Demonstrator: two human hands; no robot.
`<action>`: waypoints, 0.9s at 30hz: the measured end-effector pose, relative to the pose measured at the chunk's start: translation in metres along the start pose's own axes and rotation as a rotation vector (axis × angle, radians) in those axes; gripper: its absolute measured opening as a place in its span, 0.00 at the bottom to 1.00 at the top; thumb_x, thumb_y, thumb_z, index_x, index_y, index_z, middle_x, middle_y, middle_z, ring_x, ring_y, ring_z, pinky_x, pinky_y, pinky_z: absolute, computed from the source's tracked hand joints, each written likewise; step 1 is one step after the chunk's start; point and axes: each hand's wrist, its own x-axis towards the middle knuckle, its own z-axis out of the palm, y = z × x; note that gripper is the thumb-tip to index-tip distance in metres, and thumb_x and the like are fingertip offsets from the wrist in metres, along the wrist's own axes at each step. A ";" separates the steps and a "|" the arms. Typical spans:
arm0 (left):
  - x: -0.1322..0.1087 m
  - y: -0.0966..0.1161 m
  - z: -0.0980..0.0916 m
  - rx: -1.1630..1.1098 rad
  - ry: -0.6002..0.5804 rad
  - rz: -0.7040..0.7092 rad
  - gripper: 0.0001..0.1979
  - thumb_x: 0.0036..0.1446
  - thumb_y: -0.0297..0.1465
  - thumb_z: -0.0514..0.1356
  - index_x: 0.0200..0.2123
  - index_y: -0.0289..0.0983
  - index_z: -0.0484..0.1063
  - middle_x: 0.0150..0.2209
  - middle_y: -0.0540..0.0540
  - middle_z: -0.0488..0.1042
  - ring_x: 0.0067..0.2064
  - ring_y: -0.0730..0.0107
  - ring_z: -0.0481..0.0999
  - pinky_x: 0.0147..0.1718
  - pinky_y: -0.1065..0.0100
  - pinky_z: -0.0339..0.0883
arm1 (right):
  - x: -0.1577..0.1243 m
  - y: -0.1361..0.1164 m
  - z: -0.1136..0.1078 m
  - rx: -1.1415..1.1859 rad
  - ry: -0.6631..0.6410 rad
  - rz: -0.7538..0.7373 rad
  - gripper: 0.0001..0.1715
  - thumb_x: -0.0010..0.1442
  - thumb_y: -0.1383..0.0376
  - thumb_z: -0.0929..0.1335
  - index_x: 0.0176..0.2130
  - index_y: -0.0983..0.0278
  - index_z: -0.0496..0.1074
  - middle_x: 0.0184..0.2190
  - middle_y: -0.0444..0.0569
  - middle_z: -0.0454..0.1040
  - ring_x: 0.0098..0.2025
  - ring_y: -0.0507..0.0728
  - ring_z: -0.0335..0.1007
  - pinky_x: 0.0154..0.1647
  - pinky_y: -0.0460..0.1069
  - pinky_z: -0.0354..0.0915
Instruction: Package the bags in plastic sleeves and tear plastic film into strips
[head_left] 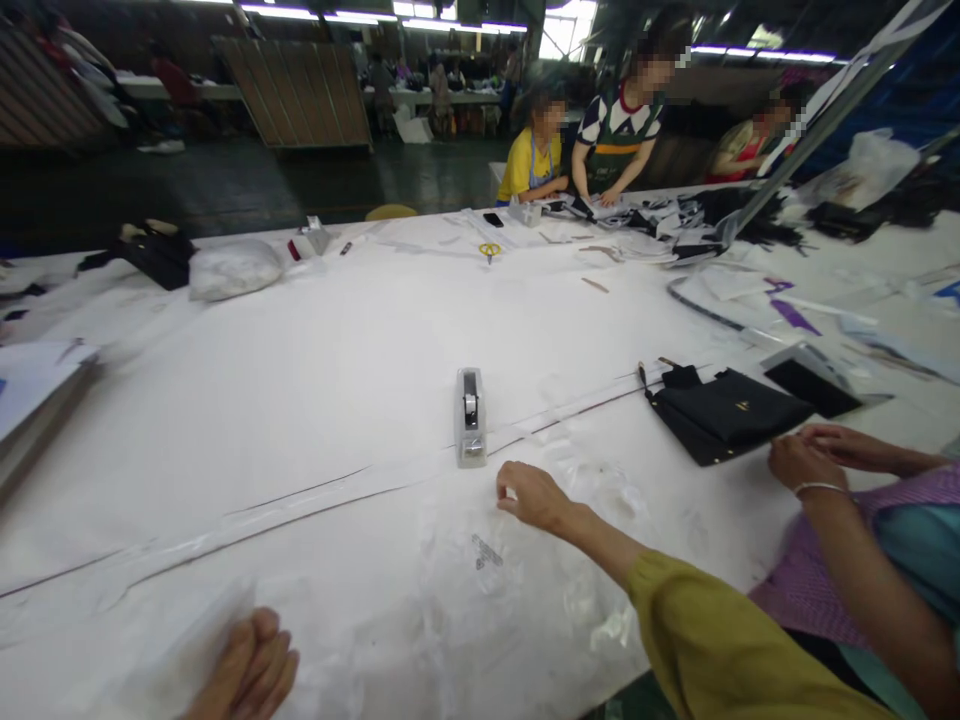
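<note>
At the lower left, my left hand (251,665) is closed with its fingers curled, on the edge of a thin clear plastic bag (180,645). My right hand (534,497) hovers over the table's near middle, thumb and fingertips drawn together in a pinch. Whatever sits between those fingertips, if anything, is too small to see. Just beyond and left of it stands a clear tape dispenser (471,420) with a roll inside. Under my right arm lies crinkled clear plastic (487,590) with a small printed mark.
On the right, a co-worker's hands (814,460) touch a black bag (731,410). Yellow-handled scissors (490,250) lie far back. A stuffed plastic bag (235,270) and dark items rest back left. Taped seams cross the white table (360,370). More people work at the far edge.
</note>
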 end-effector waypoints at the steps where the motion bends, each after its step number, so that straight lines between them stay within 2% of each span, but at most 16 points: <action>1: 0.005 -0.004 0.007 -0.011 -0.048 -0.041 0.27 0.31 0.55 0.70 0.16 0.39 0.64 0.05 0.60 0.46 0.08 0.81 0.44 0.05 0.75 0.39 | -0.005 -0.007 -0.011 0.037 0.013 -0.015 0.03 0.57 0.65 0.68 0.34 0.63 0.71 0.36 0.46 0.73 0.37 0.52 0.66 0.38 0.47 0.60; 3: 0.008 -0.008 0.027 -0.029 -0.158 -0.069 0.30 0.26 0.58 0.69 0.15 0.38 0.64 0.06 0.60 0.45 0.09 0.82 0.42 0.05 0.74 0.38 | -0.015 -0.025 -0.035 0.202 0.029 -0.032 0.05 0.59 0.62 0.67 0.35 0.62 0.70 0.28 0.42 0.71 0.29 0.49 0.65 0.30 0.45 0.59; 5: 0.000 -0.007 0.050 -0.038 -0.234 -0.038 0.28 0.29 0.55 0.70 0.19 0.36 0.68 0.09 0.59 0.49 0.11 0.83 0.45 0.08 0.74 0.43 | -0.023 -0.049 -0.055 0.524 0.020 -0.022 0.09 0.58 0.59 0.68 0.32 0.63 0.68 0.20 0.38 0.64 0.23 0.48 0.61 0.24 0.43 0.58; 8: -0.023 -0.003 0.083 -0.024 -0.237 0.041 0.19 0.46 0.44 0.68 0.29 0.33 0.71 0.14 0.60 0.51 0.15 0.85 0.49 0.14 0.77 0.47 | -0.033 -0.092 -0.076 1.056 -0.071 0.019 0.15 0.51 0.60 0.72 0.36 0.63 0.66 0.22 0.36 0.64 0.19 0.46 0.62 0.19 0.42 0.59; 10: -0.036 0.000 0.097 -0.049 -0.301 0.033 0.18 0.51 0.44 0.64 0.31 0.33 0.70 0.16 0.60 0.48 0.17 0.84 0.47 0.16 0.77 0.46 | -0.040 -0.122 -0.082 1.275 -0.167 0.012 0.23 0.46 0.63 0.75 0.41 0.63 0.66 0.27 0.37 0.68 0.19 0.48 0.68 0.20 0.43 0.63; 11: -0.040 0.000 0.101 -0.070 -0.348 0.020 0.19 0.51 0.45 0.64 0.31 0.33 0.70 0.16 0.60 0.47 0.17 0.84 0.46 0.16 0.76 0.45 | -0.044 -0.136 -0.083 1.347 -0.214 -0.005 0.25 0.45 0.64 0.75 0.42 0.63 0.66 0.28 0.38 0.70 0.21 0.49 0.71 0.22 0.44 0.66; 13: -0.046 0.001 0.101 -0.100 -0.417 -0.007 0.21 0.50 0.48 0.63 0.31 0.33 0.70 0.17 0.60 0.47 0.18 0.83 0.45 0.17 0.75 0.45 | -0.053 -0.162 -0.083 1.441 -0.306 -0.040 0.22 0.45 0.65 0.75 0.39 0.64 0.67 0.27 0.40 0.72 0.25 0.51 0.74 0.28 0.46 0.69; 15: -0.048 0.001 0.095 -0.078 -0.439 -0.018 0.23 0.49 0.50 0.63 0.32 0.34 0.71 0.18 0.57 0.54 0.19 0.81 0.51 0.19 0.74 0.49 | -0.059 -0.185 -0.080 1.470 -0.396 -0.038 0.16 0.47 0.64 0.74 0.34 0.66 0.67 0.25 0.44 0.75 0.28 0.53 0.76 0.32 0.48 0.71; 17: -0.050 0.000 0.085 -0.056 -0.422 0.006 0.24 0.48 0.52 0.62 0.31 0.35 0.70 0.21 0.52 0.63 0.23 0.77 0.59 0.23 0.71 0.55 | -0.063 -0.204 -0.074 1.433 -0.422 0.003 0.14 0.50 0.62 0.73 0.32 0.66 0.67 0.23 0.47 0.76 0.27 0.53 0.75 0.30 0.48 0.71; 19: -0.053 -0.002 0.075 -0.061 -0.391 0.010 0.26 0.47 0.55 0.61 0.29 0.35 0.70 0.22 0.51 0.65 0.24 0.74 0.61 0.24 0.70 0.56 | -0.062 -0.221 -0.067 1.317 -0.321 0.044 0.13 0.52 0.60 0.71 0.32 0.66 0.68 0.21 0.46 0.75 0.22 0.53 0.73 0.22 0.45 0.67; 21: -0.055 -0.005 0.065 -0.120 -0.366 -0.023 0.29 0.44 0.59 0.59 0.27 0.36 0.68 0.18 0.55 0.57 0.21 0.76 0.55 0.21 0.70 0.51 | -0.059 -0.235 -0.061 1.153 -0.122 0.049 0.11 0.54 0.59 0.70 0.32 0.65 0.70 0.19 0.44 0.73 0.19 0.51 0.68 0.17 0.43 0.60; 23: -0.056 -0.008 0.055 -0.215 -0.412 -0.032 0.32 0.41 0.62 0.58 0.26 0.36 0.66 0.18 0.58 0.50 0.20 0.79 0.48 0.19 0.71 0.45 | -0.055 -0.247 -0.056 0.966 0.116 0.002 0.07 0.53 0.61 0.71 0.29 0.63 0.73 0.23 0.44 0.71 0.22 0.50 0.66 0.19 0.44 0.59; 25: -0.057 -0.010 0.046 -0.304 -0.521 0.022 0.33 0.37 0.63 0.60 0.27 0.37 0.65 0.19 0.58 0.47 0.21 0.80 0.45 0.19 0.71 0.43 | -0.053 -0.260 -0.054 0.836 0.308 -0.056 0.04 0.50 0.65 0.72 0.25 0.62 0.75 0.27 0.45 0.70 0.28 0.51 0.65 0.27 0.46 0.62; 27: -0.058 -0.010 0.035 -0.307 -0.631 0.087 0.34 0.36 0.63 0.61 0.29 0.36 0.66 0.19 0.58 0.48 0.21 0.80 0.47 0.20 0.71 0.43 | -0.052 -0.273 -0.051 0.822 0.392 -0.061 0.04 0.48 0.67 0.73 0.23 0.62 0.74 0.33 0.46 0.70 0.35 0.53 0.66 0.34 0.47 0.64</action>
